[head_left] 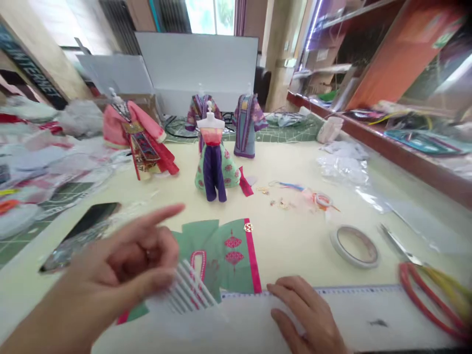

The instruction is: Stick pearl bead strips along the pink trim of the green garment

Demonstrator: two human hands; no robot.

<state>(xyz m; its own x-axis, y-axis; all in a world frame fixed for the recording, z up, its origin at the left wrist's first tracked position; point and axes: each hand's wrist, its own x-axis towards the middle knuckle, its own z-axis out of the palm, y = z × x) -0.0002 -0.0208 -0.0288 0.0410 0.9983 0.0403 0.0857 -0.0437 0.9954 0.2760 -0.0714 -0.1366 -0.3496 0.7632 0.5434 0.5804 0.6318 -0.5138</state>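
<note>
My left hand [125,265] is raised over the left part of a green fabric piece [236,275], its index finger stretched out. Between its thumb and curled fingers it pinches a clear sheet with white stripes [191,287]. The green fabric has pink trim, pink lantern patterns and a small round ornament [248,227] at its top right corner. Near the lower right corner of the fabric, my right hand [306,309] rests with bent fingers on a clear ruler [354,291], pressing nothing else that I can make out.
Small dressed mannequins stand behind, the nearest [212,147] in green and purple. A phone [84,226] lies left. On the right are a tape roll [354,246], red-handled scissors [424,290], small beads and plastic bags [342,167].
</note>
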